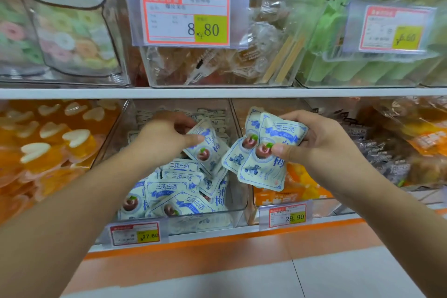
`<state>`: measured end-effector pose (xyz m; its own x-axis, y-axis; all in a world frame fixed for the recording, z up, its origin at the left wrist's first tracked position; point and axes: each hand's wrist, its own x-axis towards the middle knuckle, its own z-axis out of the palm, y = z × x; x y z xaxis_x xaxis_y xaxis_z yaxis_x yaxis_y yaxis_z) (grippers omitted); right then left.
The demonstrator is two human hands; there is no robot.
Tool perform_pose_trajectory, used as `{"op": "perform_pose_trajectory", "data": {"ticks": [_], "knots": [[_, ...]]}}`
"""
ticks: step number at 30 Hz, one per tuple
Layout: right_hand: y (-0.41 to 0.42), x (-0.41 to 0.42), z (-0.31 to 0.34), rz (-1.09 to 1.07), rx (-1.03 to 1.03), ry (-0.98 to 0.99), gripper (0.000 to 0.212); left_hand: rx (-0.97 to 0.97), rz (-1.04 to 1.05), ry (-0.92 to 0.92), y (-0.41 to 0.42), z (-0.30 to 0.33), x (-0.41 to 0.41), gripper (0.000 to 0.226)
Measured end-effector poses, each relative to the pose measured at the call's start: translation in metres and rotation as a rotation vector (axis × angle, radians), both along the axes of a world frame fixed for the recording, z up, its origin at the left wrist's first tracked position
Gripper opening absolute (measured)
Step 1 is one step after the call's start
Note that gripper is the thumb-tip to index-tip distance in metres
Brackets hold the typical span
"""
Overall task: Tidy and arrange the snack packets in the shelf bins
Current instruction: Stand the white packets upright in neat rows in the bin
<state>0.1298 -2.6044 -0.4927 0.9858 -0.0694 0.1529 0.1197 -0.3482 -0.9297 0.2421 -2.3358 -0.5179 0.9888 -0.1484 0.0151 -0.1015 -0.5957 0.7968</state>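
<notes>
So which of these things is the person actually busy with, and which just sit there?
In the job:
left hand gripping one plum packet
right hand holding two packets
clear bin of matching packets

Just there:
orange jellies
price tag
green sweets

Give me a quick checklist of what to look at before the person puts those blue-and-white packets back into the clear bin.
1. Right hand has a firm hold on its packets: ok, thumb pressed on the front; two show, more cannot be told.
2. Left hand holds one packet over the bin: ok.
3. Held packets match those in the middle bin: ok, same blue-and-white print.
4. Room in that bin: ok, space shows above the heap toward the front.
5. Packets in the bin lie neatly: not ok, they tilt and overlap.
6. The bin's price tag hangs in place: ok.
</notes>
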Motion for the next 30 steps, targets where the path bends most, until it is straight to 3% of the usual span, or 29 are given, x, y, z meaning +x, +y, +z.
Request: {"op": "perform_pose_trajectory", "data": {"ticks": [3,8,10,13,14,17,25,30], "knots": [[0.009,-0.002,0.003,0.068,-0.048,-0.013,0.035,-0.265,-0.011,0.032,0.007,0.014,-0.015,0.025],[0.033,0.002,0.008,0.138,-0.199,-0.038,0.037,-0.345,-0.105,0.083,-0.001,0.032,-0.039,0.012],[0.04,0.002,0.009,0.132,-0.229,-0.036,0.036,-0.359,-0.176,0.09,-0.007,0.034,-0.046,0.021],[0.045,0.0,0.008,0.093,-0.259,-0.017,0.034,-0.466,-0.179,0.132,-0.01,0.037,-0.053,0.06],[0.047,-0.001,0.007,0.079,-0.279,-0.023,0.034,-0.452,-0.222,0.132,-0.012,0.037,-0.053,0.062],[0.052,-0.002,0.007,0.02,-0.4,-0.108,0.037,-0.35,-0.411,0.055,-0.013,0.036,-0.062,0.037],[0.047,0.006,-0.002,0.15,-0.002,0.015,0.037,-0.504,-0.351,0.061,-0.014,0.025,-0.061,0.051],[0.039,0.006,-0.002,0.106,0.066,0.024,0.028,-0.468,-0.367,0.024,-0.014,0.02,-0.063,0.051]]}}
